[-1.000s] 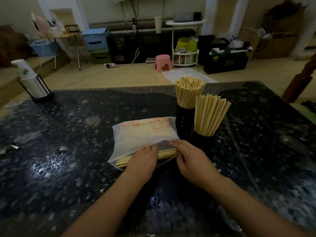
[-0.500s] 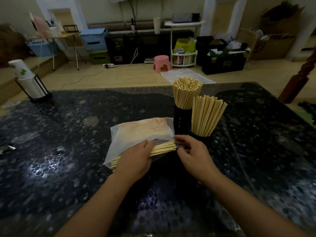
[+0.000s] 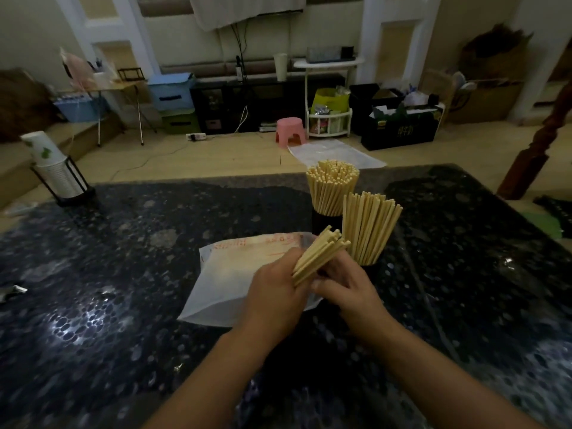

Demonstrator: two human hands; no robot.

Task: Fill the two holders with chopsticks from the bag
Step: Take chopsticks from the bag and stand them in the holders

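Slanting up and away to the right, the bundle of chopsticks [image 3: 320,257] lies with its long axis aimed at the near holder [image 3: 370,267], its square ends almost level with the lower part of the sticks already standing there. That slant is what the coming move turns on, I judge: the bundle must be stood upright and carried a little right and forward, since the near holder sits just beside its raised end, while the far holder [image 3: 323,219] stands just behind, towards the far edge of the surface [image 3: 123,274], and looks packed full. The left hand [image 3: 275,292] grips the lower half of the bundle, fingers curled round it. The right hand [image 3: 343,283] is closed in beside it, between the bundle and the near holder; its fingers seem to pinch the sticks' underside, though the dim light and the overlap leave me unable to say so firmly. The right hand is nearer the near holder, so it looks better placed to guide the ends in. The bag [image 3: 235,274] lies flat under and just left of both hands, near the middle of the surface; whether any sticks remain inside is hidden. Well apart, at the far left corner, a rack of paper cups [image 3: 55,171] stands.
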